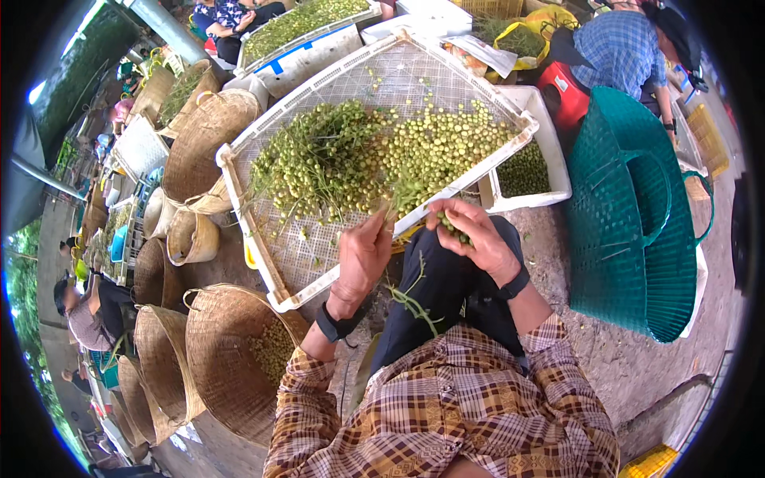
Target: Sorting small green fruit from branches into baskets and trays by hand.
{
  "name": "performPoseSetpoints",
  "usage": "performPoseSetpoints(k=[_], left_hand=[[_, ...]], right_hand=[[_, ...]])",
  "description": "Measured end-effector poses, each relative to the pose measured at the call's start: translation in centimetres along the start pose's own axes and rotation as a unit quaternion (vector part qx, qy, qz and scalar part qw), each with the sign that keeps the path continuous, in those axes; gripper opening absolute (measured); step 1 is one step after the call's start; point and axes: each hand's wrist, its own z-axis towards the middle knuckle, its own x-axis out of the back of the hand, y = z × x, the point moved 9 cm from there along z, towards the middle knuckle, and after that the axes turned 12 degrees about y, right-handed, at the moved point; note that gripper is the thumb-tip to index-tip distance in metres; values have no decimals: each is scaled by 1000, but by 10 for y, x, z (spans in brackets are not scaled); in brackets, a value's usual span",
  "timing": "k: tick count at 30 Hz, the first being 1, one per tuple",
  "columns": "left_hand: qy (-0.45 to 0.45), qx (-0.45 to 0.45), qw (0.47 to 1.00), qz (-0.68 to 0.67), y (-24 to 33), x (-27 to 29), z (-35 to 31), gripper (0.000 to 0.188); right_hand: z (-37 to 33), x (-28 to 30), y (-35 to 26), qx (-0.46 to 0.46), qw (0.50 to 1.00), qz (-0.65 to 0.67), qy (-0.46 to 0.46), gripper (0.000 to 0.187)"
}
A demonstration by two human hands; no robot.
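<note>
My left hand (365, 253) is closed in a pinch at the near edge of a white mesh tray (299, 275), gripping thin plant stems. A leafy green stalk (416, 301) hangs below it over my dark trousers. To its right, my right hand (480, 245) curls around small round green fruits (453, 229), partly hidden by the fingers. In the tray, a heap of fruit-bearing stems (315, 155) lies on the left. Loose round yellow-green fruits (454, 147) are spread on the right.
A white foam box (558, 179) with green fruits stands right of the tray. Beyond it is a large teal woven basket (602, 223). Several wicker baskets (219, 358) line my left side, one holding fruits. A person in a blue checked shirt (617, 48) works at the far right.
</note>
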Motion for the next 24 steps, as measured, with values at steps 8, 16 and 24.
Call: performPoseSetpoints(k=[8,16,24], left_hand=[[-197,297,884,-302,-8,-29,-22,28],[-251,369,826,-345,-8,-50,-33,33],[-220,491,729,-424,-27,-54,-40,32]], right_hand=[[19,-11,-13,48,995,-77,-27,30],[21,11,-15,76,977,-201,4,28],[5,8,-15,43,957,-258,-129,32]])
